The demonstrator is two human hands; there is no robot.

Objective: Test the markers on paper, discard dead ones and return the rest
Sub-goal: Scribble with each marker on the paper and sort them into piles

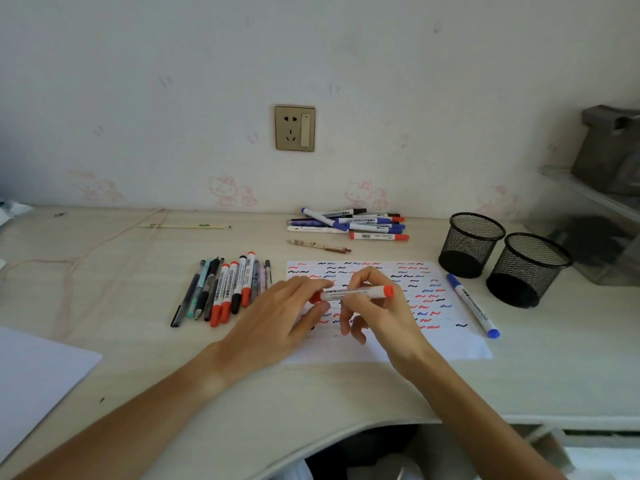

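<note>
Lying at the far left of the desk (pixel 519 382) is a blank white sheet (pixel 38 372), with a pale cord (pixel 86 251) trailing behind it and a thin wooden stick (pixel 183 226) near the wall. Right of these, a fanned row of pens and markers (pixel 225 289) rests side by side, several with red caps pointing toward the near edge. The left hand (pixel 280 317) reaches in beside that row, its fingertips pinching the red cap end of a red marker (pixel 356 293) that is held level just above the test paper (pixel 446 344). The right hand (pixel 377 306) grips the same marker's white barrel from behind, thumb and forefinger curled round it, the other fingers folded down toward the paper. So both grips are clenched on the one marker. The paper is covered with short red, blue and black squiggles. Behind it, close to the wall, sits a loose heap of markers (pixel 349 224), mostly blue and red, with a brown patterned pen (pixel 318 245) lying alone in front of the heap. A wall socket (pixel 295 128) is mounted above. A blue marker (pixel 472 304) lies at the paper's right edge. Further right stand two black mesh cups (pixel 471 242), upright and just beside each other.
</note>
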